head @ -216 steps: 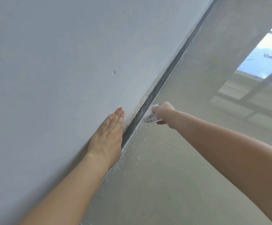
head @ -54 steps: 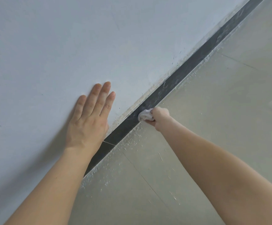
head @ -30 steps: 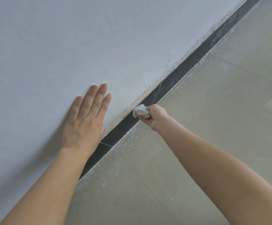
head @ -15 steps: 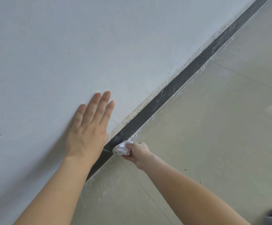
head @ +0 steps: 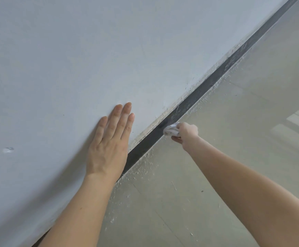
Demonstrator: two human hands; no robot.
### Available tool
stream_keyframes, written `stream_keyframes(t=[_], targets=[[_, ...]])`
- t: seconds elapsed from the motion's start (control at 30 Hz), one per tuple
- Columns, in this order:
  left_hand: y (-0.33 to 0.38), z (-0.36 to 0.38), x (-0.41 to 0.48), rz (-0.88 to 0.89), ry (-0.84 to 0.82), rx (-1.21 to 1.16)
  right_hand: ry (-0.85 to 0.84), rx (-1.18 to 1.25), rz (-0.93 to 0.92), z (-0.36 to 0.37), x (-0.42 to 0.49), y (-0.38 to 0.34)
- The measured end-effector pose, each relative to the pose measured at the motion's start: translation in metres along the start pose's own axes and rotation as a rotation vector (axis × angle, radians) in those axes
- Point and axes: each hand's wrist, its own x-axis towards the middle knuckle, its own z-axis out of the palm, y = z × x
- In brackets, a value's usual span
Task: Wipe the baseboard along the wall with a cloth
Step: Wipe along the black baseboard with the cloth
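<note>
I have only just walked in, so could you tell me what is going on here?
A person is wiping the dark baseboard with a small white cloth bunched in the right hand, pressed against the strip. The left hand rests flat on the wall just above it, fingers straight. White flecks lie on the floor along the baseboard.

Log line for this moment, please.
step: wiping baseboard | right hand: grips white cloth against baseboard | left hand: flat on wall | floor: white specks near baseboard
</note>
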Motion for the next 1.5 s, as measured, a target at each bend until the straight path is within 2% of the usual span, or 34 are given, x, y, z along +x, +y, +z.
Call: stream_keyframes(t=[0.1, 0.23, 0.3, 0.37, 0.4, 0.53, 0.63, 0.73, 0.87, 0.93, 1.2, 1.3, 1.4, 1.5], targets=[[0.007, -0.002, 0.019, 0.000, 0.057, -0.045, -0.035, -0.352, 0.031, -0.006, -0.017, -0.036], [0.023, -0.022, 0.061, 0.024, 0.175, -0.135, -0.093, -1.014, -0.171, -0.006, -0.041, -0.089], [0.027, -0.032, 0.076, 0.004, 0.189, -0.156, -0.145, -1.312, -0.215, -0.005, -0.047, -0.104], [0.033, -0.030, 0.080, -0.006, 0.202, -0.139, -0.242, -1.542, -0.218, -0.004, -0.048, -0.108], [0.037, -0.025, 0.081, -0.009, 0.220, -0.114, -0.279, -1.574, -0.218, -0.004, -0.045, -0.105], [0.051, -0.003, 0.087, -0.024, 0.276, -0.048, -0.346, -1.498, -0.197, -0.008, -0.031, -0.085], [0.051, 0.004, 0.091, -0.048, 0.293, -0.039, -0.397, -1.313, -0.075, -0.012, -0.014, -0.054], [0.054, 0.007, 0.091, -0.092, 0.304, -0.028, -0.416, -0.980, 0.043, -0.011, 0.003, -0.021], [0.059, 0.013, 0.097, -0.151, 0.331, 0.047, -0.405, -0.376, 0.166, -0.004, 0.033, 0.003], [0.059, 0.015, 0.100, -0.162, 0.353, 0.079, -0.397, -0.217, 0.195, 0.000, 0.045, 0.004], [0.059, 0.020, 0.099, -0.137, 0.342, 0.202, -0.260, -0.009, 0.156, -0.027, 0.087, -0.039], [0.059, 0.021, 0.099, -0.132, 0.337, 0.246, -0.115, 0.089, 0.107, -0.052, 0.104, -0.069], [0.058, 0.022, 0.099, -0.124, 0.338, 0.240, 0.025, 0.039, 0.113, -0.063, 0.106, -0.079], [0.058, 0.023, 0.099, -0.120, 0.348, 0.242, -0.108, -0.014, 0.228, -0.049, 0.083, -0.059]])
